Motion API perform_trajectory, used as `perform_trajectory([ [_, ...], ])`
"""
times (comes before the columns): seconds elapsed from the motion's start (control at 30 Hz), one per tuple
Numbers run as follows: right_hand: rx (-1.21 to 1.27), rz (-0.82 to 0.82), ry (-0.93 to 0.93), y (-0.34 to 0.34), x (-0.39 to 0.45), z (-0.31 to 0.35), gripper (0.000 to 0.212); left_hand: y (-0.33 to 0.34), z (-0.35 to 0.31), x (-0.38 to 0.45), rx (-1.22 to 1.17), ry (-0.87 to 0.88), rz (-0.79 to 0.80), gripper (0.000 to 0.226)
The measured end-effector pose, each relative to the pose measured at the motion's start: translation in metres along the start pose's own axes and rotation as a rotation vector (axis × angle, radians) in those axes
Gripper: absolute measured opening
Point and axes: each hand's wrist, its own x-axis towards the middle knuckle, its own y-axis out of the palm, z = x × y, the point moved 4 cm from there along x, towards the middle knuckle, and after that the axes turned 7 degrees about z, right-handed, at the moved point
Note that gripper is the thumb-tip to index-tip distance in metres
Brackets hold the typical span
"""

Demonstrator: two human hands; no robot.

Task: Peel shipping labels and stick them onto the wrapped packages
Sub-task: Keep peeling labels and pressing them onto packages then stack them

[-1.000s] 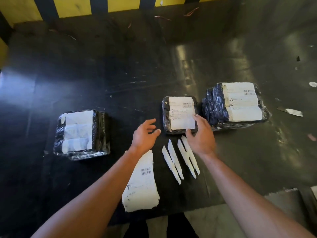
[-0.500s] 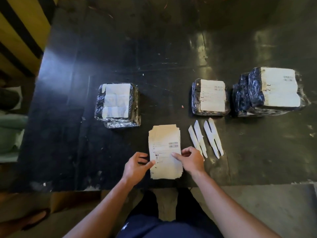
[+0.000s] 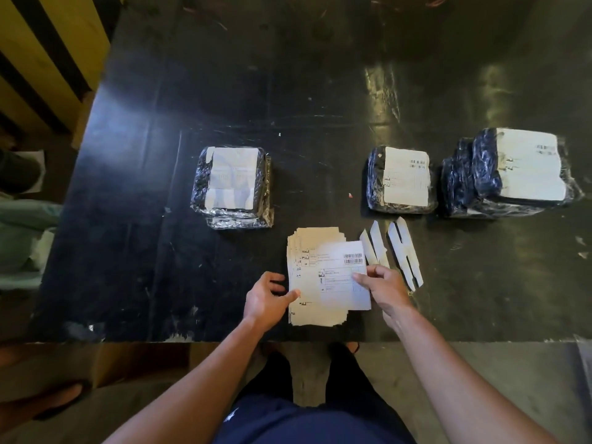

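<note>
A stack of shipping labels (image 3: 315, 315) lies near the table's front edge. My right hand (image 3: 382, 288) pinches the top label sheet (image 3: 333, 277) by its right edge and holds it slightly shifted off the stack. My left hand (image 3: 267, 299) rests on the stack's left edge, with its thumb on the paper. Three packages in black wrap stand further back: one on the left (image 3: 234, 185), a small one in the middle (image 3: 400, 181) and a larger one at the right (image 3: 512, 174). Each shows a white label on top.
Several peeled white backing strips (image 3: 397, 251) lie just right of the label stack. The black table (image 3: 288, 91) is scuffed and glossy. Yellow and black striped boards (image 3: 48, 59) stand at the left. The concrete floor (image 3: 480, 373) shows below the table edge.
Both hands came back from the middle package to the label stack. The right hand has since pulled the top label sheet up and to the right, off the pile.
</note>
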Motion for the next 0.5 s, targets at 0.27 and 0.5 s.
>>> perform_trajectory([
  [0.27, 0.083, 0.216, -0.222, 0.000, -0.061, 0.066, 0.019, -0.017, -0.072, -0.049, -0.323, 0.207, 0.124, 0.059],
  [0.5, -0.015, 0.337, -0.419, 0.015, -0.116, 0.124, 0.017, -0.042, -0.139, -0.103, -0.484, 0.437, 0.201, 0.034],
])
